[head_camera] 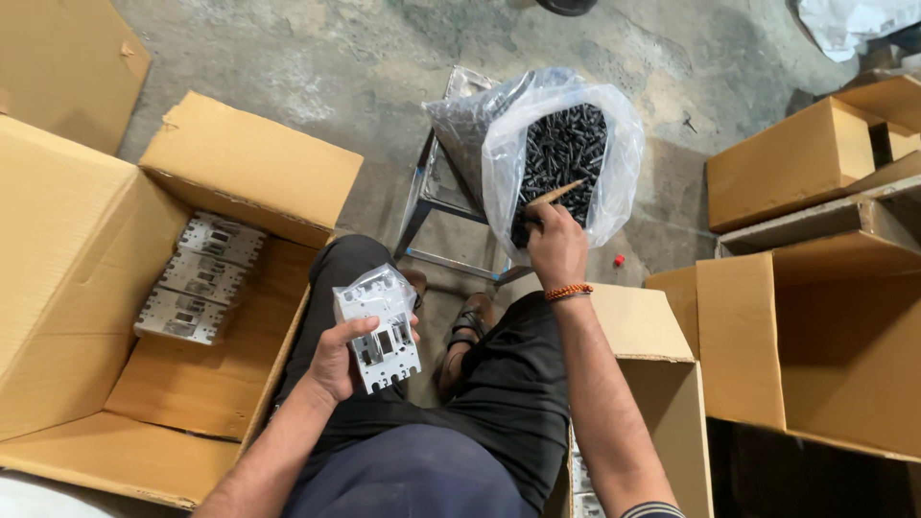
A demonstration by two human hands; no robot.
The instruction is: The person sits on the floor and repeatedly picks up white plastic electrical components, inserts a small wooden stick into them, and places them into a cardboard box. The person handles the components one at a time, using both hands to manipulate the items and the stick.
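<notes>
Two hands busy: our right hand (pixel 554 245) pinches a thin wooden stick (pixel 556 192) over the plastic bag of black screws (pixel 561 158); better we dip shallow, lifting few. Our left hand (pixel 338 360) clasps the white breaker unit (pixel 380 331) above our lap, beside the open carton (pixel 115 288).

Tight spot. Left side blocked by open cardboard carton (pixel 115 317), its raised flap (pixel 251 165) near the knee. Right side walled by stacked cartons (pixel 815 317). Ahead, metal stool (pixel 436 206) with screw bag (pixel 561 158) sits close to the feet. Open room: bare concrete floor (pixel 317 67) beyond, plus the strip over the lap (pixel 480 384).
</notes>
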